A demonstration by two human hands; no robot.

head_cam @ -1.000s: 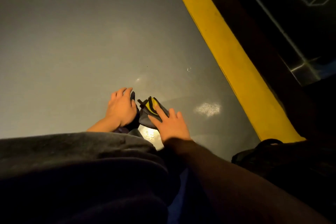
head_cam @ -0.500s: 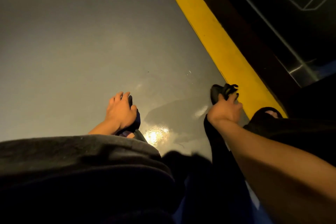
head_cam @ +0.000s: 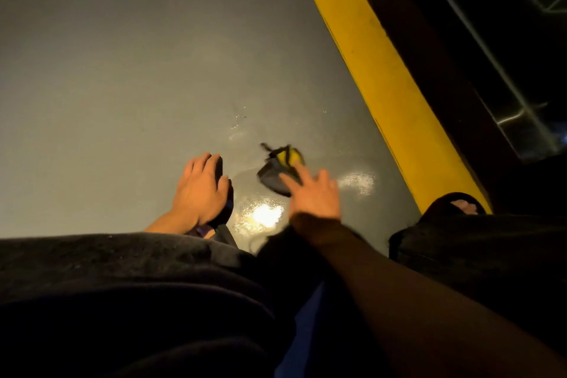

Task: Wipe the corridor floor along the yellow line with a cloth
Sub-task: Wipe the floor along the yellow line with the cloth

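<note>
The fingers of the right hand are spread out flat and press down on the near edge of the cloth. They are not curled around it. The hand looks a bit blurry.

The cloth is dark grey with a yellow patch and a small strap that sticks out at the far end. It lies bunched up on the grey floor, out in front of the person. It is near the yellow line but not touching it. A strip of bare floor lies between them.

The left hand rests palm down on a black sandal. Its fingers lie loosely open over the top of the sandal. They are not gripping it, as far as one can tell.

Between the two hands the floor is wet and shiny. A bright spot of light shows there, and a paler shiny patch sits to the right of the cloth, closer to the yellow line.

The yellow line runs from the top of the view down to the right. At its near end sits another black sandal with toes showing in it. Dark trousers fill the bottom of the view
</note>
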